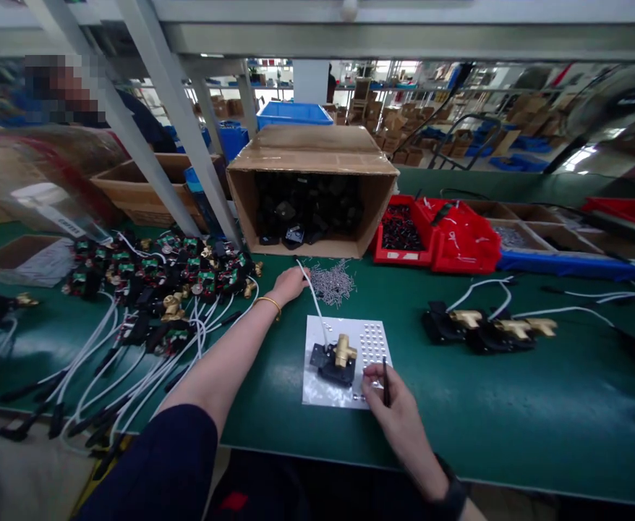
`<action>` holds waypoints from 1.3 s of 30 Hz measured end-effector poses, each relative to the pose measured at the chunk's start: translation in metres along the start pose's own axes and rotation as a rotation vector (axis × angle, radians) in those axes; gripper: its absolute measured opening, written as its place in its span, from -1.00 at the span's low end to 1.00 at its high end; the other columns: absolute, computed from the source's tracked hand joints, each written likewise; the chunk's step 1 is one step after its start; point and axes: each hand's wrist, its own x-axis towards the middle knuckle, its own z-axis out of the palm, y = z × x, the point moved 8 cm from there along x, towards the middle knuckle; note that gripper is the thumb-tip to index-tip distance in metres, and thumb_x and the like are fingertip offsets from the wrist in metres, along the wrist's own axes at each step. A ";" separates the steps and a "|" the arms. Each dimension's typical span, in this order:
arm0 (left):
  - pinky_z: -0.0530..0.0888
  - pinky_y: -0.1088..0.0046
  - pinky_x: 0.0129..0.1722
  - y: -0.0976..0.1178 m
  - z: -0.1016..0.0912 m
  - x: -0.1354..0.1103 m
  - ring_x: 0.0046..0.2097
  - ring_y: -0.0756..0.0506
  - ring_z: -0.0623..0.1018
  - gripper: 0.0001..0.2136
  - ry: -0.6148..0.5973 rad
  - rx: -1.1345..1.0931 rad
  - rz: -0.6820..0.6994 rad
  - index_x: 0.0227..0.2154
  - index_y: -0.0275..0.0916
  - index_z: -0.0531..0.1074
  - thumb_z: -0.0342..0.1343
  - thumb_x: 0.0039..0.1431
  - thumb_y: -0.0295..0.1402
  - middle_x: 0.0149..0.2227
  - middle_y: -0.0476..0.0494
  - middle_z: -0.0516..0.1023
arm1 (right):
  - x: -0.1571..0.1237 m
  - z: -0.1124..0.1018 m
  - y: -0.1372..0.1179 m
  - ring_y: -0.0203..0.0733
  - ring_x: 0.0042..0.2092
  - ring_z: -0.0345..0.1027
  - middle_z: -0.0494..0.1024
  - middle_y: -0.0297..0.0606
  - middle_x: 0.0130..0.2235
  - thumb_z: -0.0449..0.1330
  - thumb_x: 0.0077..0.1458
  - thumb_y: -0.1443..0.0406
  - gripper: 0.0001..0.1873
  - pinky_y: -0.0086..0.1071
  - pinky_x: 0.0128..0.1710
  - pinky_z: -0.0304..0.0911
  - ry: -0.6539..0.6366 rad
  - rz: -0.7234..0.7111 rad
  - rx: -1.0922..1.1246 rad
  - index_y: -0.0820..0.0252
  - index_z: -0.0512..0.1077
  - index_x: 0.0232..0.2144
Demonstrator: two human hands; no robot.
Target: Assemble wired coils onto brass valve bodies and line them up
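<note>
One valve (338, 359) — brass fitting on a black body — lay on the white plate (317, 391) at the centre of the green bench (513, 405), its white cable trailing toward twelve o'clock. The right hand (390, 400) rested at the plate's four o'clock corner, fingers pinched on a thin dark tool (385, 380). The left hand (290, 284) reached out to eleven o'clock, fingers loosely spread over the edge of the screw pile (333, 282); whether it gripped a screw could not be told. By the look of it, work stood midway: a small group of valves (488, 329) lay at three o'clock, while a far larger tangle (160, 289) waited at nine o'clock. Behind, a carton (312, 192) held black parts.
</note>
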 end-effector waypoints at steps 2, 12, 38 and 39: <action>0.36 0.23 -0.11 -0.002 0.003 -0.001 -0.15 -0.08 0.44 -0.84 0.022 -0.028 -0.013 -0.31 -0.33 0.39 0.05 0.13 -0.33 -0.20 -0.13 0.45 | -0.005 0.001 -0.006 -0.28 -0.49 0.22 0.35 -0.34 -0.48 0.13 0.00 0.22 -0.86 -0.44 -0.47 0.17 0.070 -0.130 -0.196 0.18 0.29 -0.43; 0.41 0.52 -0.45 -0.052 -0.002 -0.075 -0.44 0.00 0.48 -0.83 0.283 -0.312 -0.167 -0.26 -0.33 0.39 -0.03 0.12 -0.43 -0.43 -0.09 0.49 | -0.013 0.019 -0.011 -0.21 -0.34 0.34 0.43 -0.26 -0.38 0.00 0.05 0.42 -0.88 -0.38 -0.31 0.26 0.054 -0.515 -0.452 0.16 0.31 -0.37; 0.23 0.56 -0.55 -0.048 0.000 -0.111 -0.57 0.06 0.32 -0.82 0.355 -0.966 -0.249 -0.46 -0.33 0.41 0.07 -0.01 -0.28 -0.59 0.00 0.36 | 0.002 0.029 -0.022 -0.19 -0.30 0.34 0.41 -0.24 -0.36 -0.03 -0.07 0.51 -0.80 -0.35 -0.31 0.29 0.031 -0.590 -0.492 0.16 0.26 -0.41; 0.22 0.58 -0.56 -0.049 0.002 -0.116 -0.57 0.08 0.31 -0.81 0.358 -1.018 -0.270 -0.46 -0.34 0.41 0.08 -0.03 -0.27 -0.59 0.01 0.36 | 0.003 0.030 -0.022 -0.18 -0.30 0.33 0.40 -0.23 -0.35 -0.03 -0.07 0.50 -0.81 -0.34 -0.31 0.29 0.013 -0.588 -0.512 0.16 0.26 -0.40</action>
